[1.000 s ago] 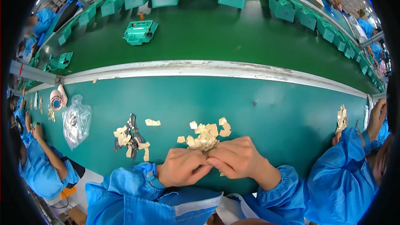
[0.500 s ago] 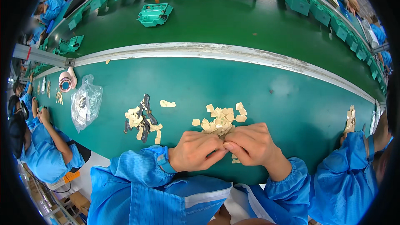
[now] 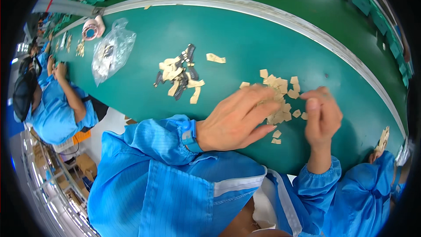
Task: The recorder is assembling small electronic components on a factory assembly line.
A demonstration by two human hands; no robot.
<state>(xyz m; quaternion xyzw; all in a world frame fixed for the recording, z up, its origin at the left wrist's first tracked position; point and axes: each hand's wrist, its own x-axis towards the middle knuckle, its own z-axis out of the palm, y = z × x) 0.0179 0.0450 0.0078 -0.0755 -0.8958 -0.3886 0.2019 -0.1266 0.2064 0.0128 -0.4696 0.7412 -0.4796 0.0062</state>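
My left hand (image 3: 241, 116) is spread palm down at the near left side of a pile of small cream paper-like pieces (image 3: 280, 85), its fingers over the near left part. It covers some of them, and nothing shows in its grasp. Right of the pile, my right hand (image 3: 323, 116) is raised, with the index finger stretched toward the pieces, the thumb up and the other fingers curled. No object shows between its fingertips. Several loose pieces lie between the hands, two of them (image 3: 276, 138) nearer me. A blue band (image 3: 189, 135) circles my left wrist.
Black strip-like parts (image 3: 188, 55) mixed with cream pieces lie left of the pile on the green table (image 3: 245, 30). Farther left are a clear plastic bag (image 3: 115, 52) and a pink tape dispenser (image 3: 93, 28). A pale rail (image 3: 210, 0) edges the table. People in blue sit on both sides.
My hands were together at the pile's near edge, fingertips pinched; they have parted, the left spreading over the pieces and the right moving rightward. My view has turned and shifted.
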